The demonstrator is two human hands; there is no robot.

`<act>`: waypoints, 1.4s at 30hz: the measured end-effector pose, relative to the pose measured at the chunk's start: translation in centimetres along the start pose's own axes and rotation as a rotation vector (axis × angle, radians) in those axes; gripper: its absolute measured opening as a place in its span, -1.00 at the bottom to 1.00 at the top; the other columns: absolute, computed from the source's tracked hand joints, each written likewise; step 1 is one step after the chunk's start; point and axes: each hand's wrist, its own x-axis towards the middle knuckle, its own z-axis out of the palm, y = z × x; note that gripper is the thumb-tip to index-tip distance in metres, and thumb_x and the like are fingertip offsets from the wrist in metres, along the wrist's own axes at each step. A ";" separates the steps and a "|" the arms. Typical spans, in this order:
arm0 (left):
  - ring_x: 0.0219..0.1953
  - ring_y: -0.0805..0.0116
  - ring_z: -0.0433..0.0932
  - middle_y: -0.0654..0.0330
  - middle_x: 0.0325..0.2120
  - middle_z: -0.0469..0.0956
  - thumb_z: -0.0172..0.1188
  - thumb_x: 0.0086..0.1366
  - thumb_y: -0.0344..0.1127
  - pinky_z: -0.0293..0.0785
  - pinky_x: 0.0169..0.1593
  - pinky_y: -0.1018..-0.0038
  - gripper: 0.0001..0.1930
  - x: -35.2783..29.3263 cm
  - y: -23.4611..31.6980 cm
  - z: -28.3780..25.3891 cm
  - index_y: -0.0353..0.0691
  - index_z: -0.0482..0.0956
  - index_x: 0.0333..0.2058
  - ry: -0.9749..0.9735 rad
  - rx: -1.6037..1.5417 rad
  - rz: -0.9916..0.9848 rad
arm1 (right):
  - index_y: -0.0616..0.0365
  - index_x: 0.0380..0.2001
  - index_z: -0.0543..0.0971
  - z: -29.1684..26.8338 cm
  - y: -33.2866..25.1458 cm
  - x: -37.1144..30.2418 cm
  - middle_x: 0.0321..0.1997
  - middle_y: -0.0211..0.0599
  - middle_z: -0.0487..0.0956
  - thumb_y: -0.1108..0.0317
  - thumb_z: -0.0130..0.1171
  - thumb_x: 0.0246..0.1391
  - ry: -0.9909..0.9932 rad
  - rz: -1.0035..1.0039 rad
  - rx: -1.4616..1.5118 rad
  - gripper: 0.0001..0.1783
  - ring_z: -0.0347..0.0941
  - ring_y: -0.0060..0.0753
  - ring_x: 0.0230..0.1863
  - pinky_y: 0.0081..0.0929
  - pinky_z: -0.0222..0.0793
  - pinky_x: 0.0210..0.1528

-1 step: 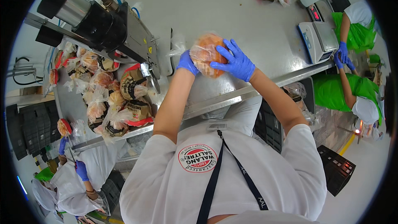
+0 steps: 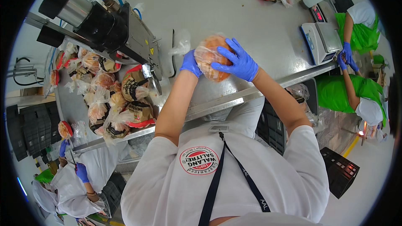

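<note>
A plump, rounded piece of food in a clear plastic bag (image 2: 207, 50), its exact kind hard to tell through the wrapping. It is orange-brown with paler, tan patches, and the thin film clings to it in shiny wrinkles. The shape is a thick oval, longer from front to back than from side to side. It is held from both sides, so parts of its left and right flanks are hidden. It sits over the steel tabletop (image 2: 213, 6), closer to the front edge than to the back; whether its underside touches the surface cannot be seen. Crumpled clear plastic (image 2: 181, 43) spreads just to its left; any join to the bag is unclear.
</note>
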 end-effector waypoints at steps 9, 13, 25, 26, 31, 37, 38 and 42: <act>-0.03 0.17 0.43 0.01 -0.39 0.53 -0.19 0.37 -0.05 0.27 0.13 0.36 -0.56 -8.0 4.2 9.9 -0.25 0.46 -0.52 -0.240 0.185 0.436 | -0.04 0.17 0.19 -1.9 -5.0 3.6 0.20 -0.19 0.25 0.05 0.13 -0.02 0.481 0.814 1.043 -0.31 0.25 -0.11 0.14 -0.12 0.32 0.08; -0.31 0.33 0.45 0.24 -0.77 0.27 -0.19 0.38 -0.17 0.26 0.09 0.39 -0.53 -6.6 6.4 7.2 -0.07 0.16 -0.76 -0.469 -0.123 0.339 | -0.01 0.29 -0.07 -2.1 -3.3 1.6 0.20 -0.13 0.25 -0.17 -0.14 0.10 0.265 0.897 1.685 -0.19 0.32 -0.15 0.10 -0.22 0.40 -0.01; -0.48 0.40 0.41 0.35 -0.75 0.31 -0.08 0.29 -0.36 0.29 0.06 0.39 -0.76 -13.3 4.0 6.1 -0.13 0.33 -0.59 0.051 -0.325 0.266 | 0.23 0.05 0.32 0.3 -3.8 3.2 0.08 -0.19 0.40 -0.03 0.10 -0.01 0.304 1.120 1.862 -0.33 0.35 -0.30 0.07 -0.38 0.27 0.12; -0.46 0.36 0.44 0.34 -0.73 0.35 -0.07 0.28 -0.37 0.29 0.05 0.40 -0.79 -13.7 4.0 6.5 -0.14 0.36 -0.57 0.200 -0.225 0.286 | 0.22 0.04 0.34 1.3 -4.0 3.0 0.06 -0.20 0.41 0.03 0.08 0.03 0.247 1.272 2.106 -0.39 0.36 -0.31 0.06 -0.39 0.28 0.12; -0.30 0.27 0.47 0.24 -0.58 0.36 -0.08 0.26 -0.38 0.45 -0.12 0.34 -0.88 -12.3 2.9 -2.0 -0.13 0.36 -0.48 0.006 -0.188 0.354 | 0.07 0.16 0.23 5.6 -8.9 3.6 0.19 -0.20 0.29 -0.03 -0.15 0.17 0.267 1.228 2.491 -0.42 0.26 -0.24 0.16 -0.20 0.16 0.21; -0.20 0.27 0.46 0.14 -0.37 0.42 -0.02 0.14 -0.59 0.49 -0.12 0.30 -0.83 -18.2 4.1 1.0 -0.13 0.36 -0.35 0.370 -0.644 0.228 | 0.10 0.19 0.19 4.1 -8.9 5.3 0.21 -0.08 0.25 -0.29 -0.24 0.09 0.252 0.952 2.728 -0.21 0.17 -0.04 0.23 -0.05 0.11 0.23; -0.18 0.27 0.45 0.09 -0.37 0.41 -0.02 0.19 -0.54 0.46 -0.06 0.30 -0.86 -17.9 3.8 -0.9 -0.14 0.32 -0.31 0.304 -0.576 0.307 | 0.11 0.17 0.22 4.6 -9.8 4.7 0.19 -0.06 0.27 -0.27 -0.24 0.10 0.207 0.917 2.667 -0.23 0.19 -0.03 0.21 -0.04 0.13 0.22; -0.34 0.41 0.41 0.20 -0.46 0.42 -0.06 0.33 -0.31 0.38 -0.28 0.48 -0.84 -18.1 2.7 -3.3 -0.21 0.39 -0.42 0.142 0.038 0.457 | 0.14 0.09 0.32 7.7 -11.9 3.9 0.12 -0.02 0.34 -0.15 -0.23 0.14 0.036 1.009 3.102 -0.35 0.30 0.00 0.11 -0.01 0.20 0.17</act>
